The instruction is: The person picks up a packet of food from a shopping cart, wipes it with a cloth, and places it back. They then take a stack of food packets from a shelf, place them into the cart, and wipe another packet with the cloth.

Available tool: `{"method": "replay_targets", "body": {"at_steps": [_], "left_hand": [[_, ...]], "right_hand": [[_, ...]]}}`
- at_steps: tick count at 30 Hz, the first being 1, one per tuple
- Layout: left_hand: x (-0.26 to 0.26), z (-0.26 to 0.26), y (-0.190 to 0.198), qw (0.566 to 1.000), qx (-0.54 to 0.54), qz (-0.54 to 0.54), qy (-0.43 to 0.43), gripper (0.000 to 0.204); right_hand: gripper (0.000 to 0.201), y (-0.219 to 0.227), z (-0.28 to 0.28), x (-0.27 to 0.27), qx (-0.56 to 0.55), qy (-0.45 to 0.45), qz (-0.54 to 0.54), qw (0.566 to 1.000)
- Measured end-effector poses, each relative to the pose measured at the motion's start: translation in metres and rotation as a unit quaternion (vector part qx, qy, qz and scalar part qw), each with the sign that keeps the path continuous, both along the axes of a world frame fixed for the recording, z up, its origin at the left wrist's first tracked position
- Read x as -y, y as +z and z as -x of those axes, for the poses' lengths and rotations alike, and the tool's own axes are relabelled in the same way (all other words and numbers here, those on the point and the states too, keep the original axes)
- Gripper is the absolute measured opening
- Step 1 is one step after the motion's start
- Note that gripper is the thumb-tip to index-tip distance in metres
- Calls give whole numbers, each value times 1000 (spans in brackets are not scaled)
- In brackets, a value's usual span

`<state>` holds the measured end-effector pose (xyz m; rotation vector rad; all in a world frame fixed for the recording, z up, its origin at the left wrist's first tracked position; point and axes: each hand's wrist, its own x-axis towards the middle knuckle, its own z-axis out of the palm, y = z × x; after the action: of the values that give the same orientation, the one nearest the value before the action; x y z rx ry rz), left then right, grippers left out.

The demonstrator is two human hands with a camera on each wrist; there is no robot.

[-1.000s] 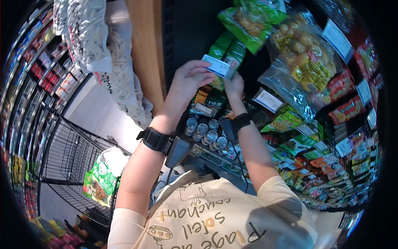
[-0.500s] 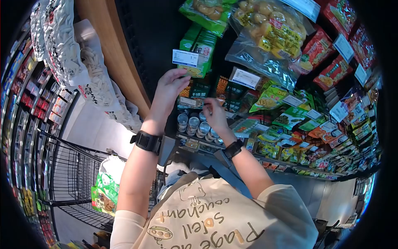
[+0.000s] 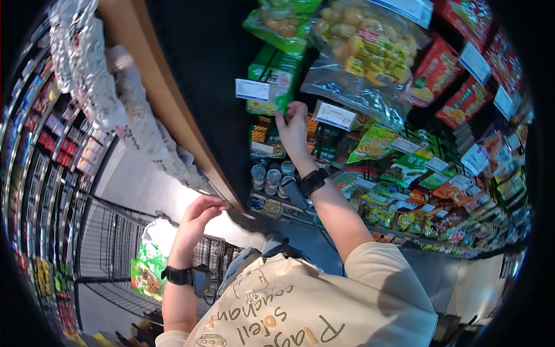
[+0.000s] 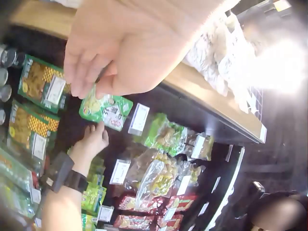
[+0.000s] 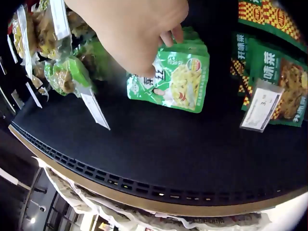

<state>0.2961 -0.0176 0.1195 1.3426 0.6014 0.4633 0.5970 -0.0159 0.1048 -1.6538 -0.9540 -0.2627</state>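
Observation:
A stack of green food packets (image 3: 272,81) hangs on the dark shelf rack in the head view, behind a white price tag (image 3: 252,90). My right hand (image 3: 293,133) is at the lower edge of these packets. In the right wrist view, its thumb lies on the front of the foremost green packet (image 5: 180,89) and its fingers bend round the stack's side, pinching it. My left hand (image 3: 199,220) hangs lower left, near the end of a wooden shelf edge (image 3: 173,98), with loosely bent fingers and nothing in them.
A wire shopping cart (image 3: 110,231) at the left holds a green and white bag (image 3: 151,260). To the right hang a large clear bag of round food (image 3: 370,46) and red packets (image 3: 436,69). Below stand several cans (image 3: 272,176). White packs (image 3: 87,75) line the wooden edge.
My left hand has left the price tag and moved down towards the cart. My right hand came off the green packets, dropped lower, then rose back to their lower edge.

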Motion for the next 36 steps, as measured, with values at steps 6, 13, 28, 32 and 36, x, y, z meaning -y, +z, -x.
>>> {"method": "replay_targets", "body": {"at_steps": [6,13,28,32,36], "left_hand": [[13,115,-26,951,36,43,304,15],[47,253,-49,824,9,40,566,22],[-30,343,-232,836,-456,65,298,83],[-33,351,-231,870,-359,116,318,59],[-30,341,-174,876,-209,206,383,27]], "right_hand": [[11,-43,104,11,29,320,32,946],[30,-76,223,15,91,589,165,786],[33,-126,337,-34,340,598,181,703],[30,-103,320,-32,104,646,286,700],[31,-84,319,-40,-373,552,303,681]]}}
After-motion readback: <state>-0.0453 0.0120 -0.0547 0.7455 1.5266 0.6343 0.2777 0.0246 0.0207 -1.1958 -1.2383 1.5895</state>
